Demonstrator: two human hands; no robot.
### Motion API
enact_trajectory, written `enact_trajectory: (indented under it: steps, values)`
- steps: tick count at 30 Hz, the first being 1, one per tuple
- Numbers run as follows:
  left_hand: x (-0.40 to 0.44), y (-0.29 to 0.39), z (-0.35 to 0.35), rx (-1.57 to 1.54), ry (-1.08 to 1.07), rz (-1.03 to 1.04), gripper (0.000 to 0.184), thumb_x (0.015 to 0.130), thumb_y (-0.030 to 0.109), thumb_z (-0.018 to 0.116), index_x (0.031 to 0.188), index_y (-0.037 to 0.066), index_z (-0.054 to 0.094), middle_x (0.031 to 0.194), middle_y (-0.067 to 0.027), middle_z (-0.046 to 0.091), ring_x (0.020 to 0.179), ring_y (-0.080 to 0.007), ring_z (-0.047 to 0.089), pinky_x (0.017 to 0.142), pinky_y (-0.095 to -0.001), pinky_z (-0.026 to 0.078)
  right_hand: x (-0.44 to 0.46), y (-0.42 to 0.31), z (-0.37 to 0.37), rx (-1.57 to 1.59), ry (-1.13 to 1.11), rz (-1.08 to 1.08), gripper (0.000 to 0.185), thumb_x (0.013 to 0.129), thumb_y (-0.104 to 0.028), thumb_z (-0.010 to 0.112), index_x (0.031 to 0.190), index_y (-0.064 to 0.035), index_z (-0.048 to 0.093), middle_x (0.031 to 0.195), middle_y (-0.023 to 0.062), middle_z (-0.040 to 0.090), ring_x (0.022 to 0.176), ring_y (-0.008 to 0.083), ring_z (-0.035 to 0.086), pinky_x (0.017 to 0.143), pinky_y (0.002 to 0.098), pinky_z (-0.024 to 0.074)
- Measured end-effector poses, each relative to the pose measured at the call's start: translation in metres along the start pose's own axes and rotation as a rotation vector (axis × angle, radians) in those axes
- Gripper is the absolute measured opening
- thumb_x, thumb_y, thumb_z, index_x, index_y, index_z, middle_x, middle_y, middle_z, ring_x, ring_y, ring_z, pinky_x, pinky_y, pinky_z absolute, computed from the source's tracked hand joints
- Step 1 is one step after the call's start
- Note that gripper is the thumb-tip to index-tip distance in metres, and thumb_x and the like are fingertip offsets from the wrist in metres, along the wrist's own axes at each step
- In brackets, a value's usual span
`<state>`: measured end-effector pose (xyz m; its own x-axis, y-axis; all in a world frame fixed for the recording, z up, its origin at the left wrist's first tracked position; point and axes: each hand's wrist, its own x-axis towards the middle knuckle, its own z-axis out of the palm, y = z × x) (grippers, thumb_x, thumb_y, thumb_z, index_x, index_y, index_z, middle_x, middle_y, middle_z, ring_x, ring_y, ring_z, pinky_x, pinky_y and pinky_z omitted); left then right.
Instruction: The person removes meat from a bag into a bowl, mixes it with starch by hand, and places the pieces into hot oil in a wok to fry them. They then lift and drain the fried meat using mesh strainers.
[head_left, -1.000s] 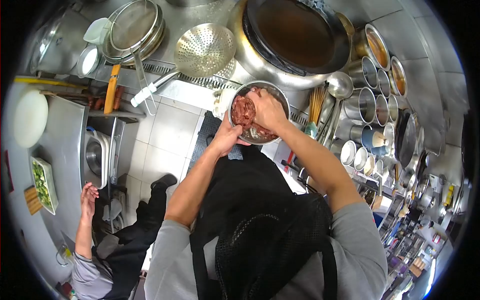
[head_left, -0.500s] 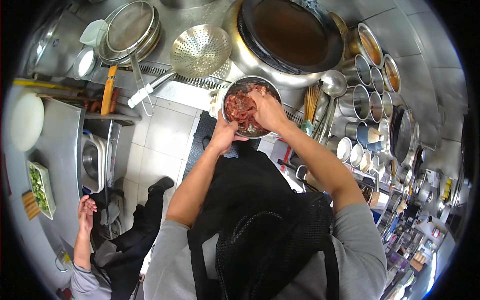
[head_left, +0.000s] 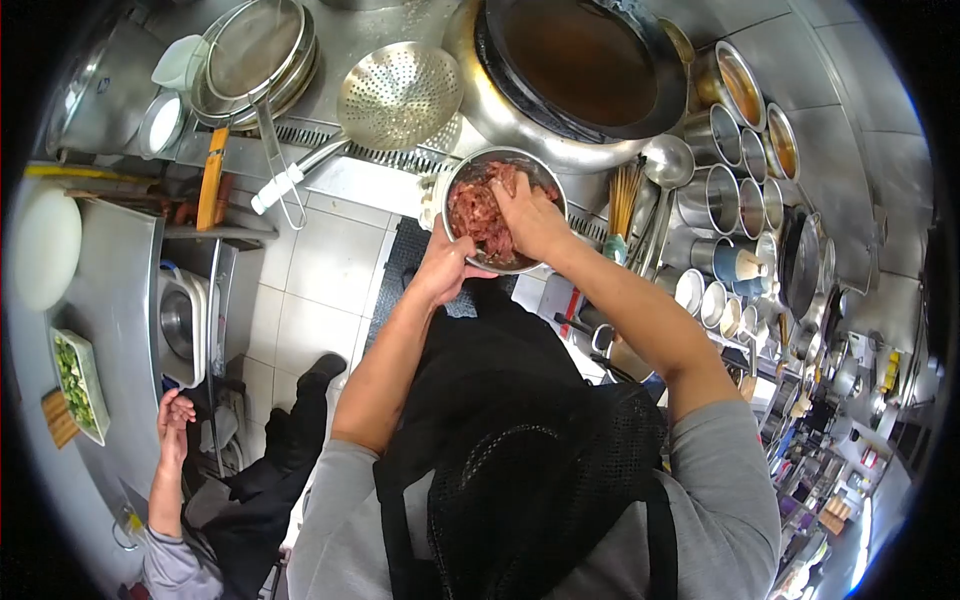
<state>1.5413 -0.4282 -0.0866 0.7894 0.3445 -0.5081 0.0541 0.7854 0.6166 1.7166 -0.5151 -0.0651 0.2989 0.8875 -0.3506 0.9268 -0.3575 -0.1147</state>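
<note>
A round metal bowl point(head_left: 561, 186) of raw sliced meat point(head_left: 478, 212) is held in front of me, at the edge of the stove. My left hand point(head_left: 441, 268) grips the near left side of its rim, thumb over the edge. Inside the bowl, my right hand point(head_left: 534, 222) has its fingers curled into the meat; the fingertips are partly buried. Just beyond the bowl stands a large wok point(head_left: 575, 65) with brown liquid. A perforated metal skimmer point(head_left: 398, 95) lies on the stove to the left of it.
Sieves point(head_left: 255, 48) are stacked at upper left, near a white-handled tool point(head_left: 278, 188). A ladle point(head_left: 667, 163), a bamboo brush point(head_left: 622, 205) and metal pots point(head_left: 708, 197) line the right. A co-worker's hand point(head_left: 174, 418) is at lower left, by a steel counter point(head_left: 115, 300) holding a tray of chopped greens point(head_left: 80, 388).
My right hand has shifted slightly within the bowl, and the meat under it is rearranged. My left hand keeps its hold on the rim.
</note>
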Motion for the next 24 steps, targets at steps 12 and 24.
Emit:
enact_trajectory:
  steps: [12, 24]
  values:
    - [-0.001, -0.015, 0.017, 0.115, 0.113, 0.033, 0.067, 0.098, -0.005, 0.047, 0.155, 0.011, 0.015, 0.149, -0.0245, 0.045, 0.117, -0.0381, 0.069, 0.068, -0.043, 0.071, 0.006, 0.023, -0.05, 0.554, 0.187, 0.176, 0.046, 0.083, 0.002, 0.064, 0.127, -0.0097, 0.073, 0.12, 0.0256, 0.074, 0.113, 0.0402, 0.072, 0.099, 0.0464, 0.056]
    - [0.002, -0.007, 0.016, 0.141, 0.075, -0.025, 0.074, 0.093, -0.006, 0.047, 0.157, 0.01, 0.014, 0.147, -0.024, 0.047, 0.115, -0.0379, 0.069, 0.076, -0.0452, 0.071, -0.004, -0.012, -0.035, 0.803, 0.422, 0.181, 0.028, 0.091, -0.007, 0.063, 0.118, -0.0006, 0.069, 0.112, 0.0276, 0.074, 0.11, 0.0455, 0.07, 0.096, 0.0495, 0.056]
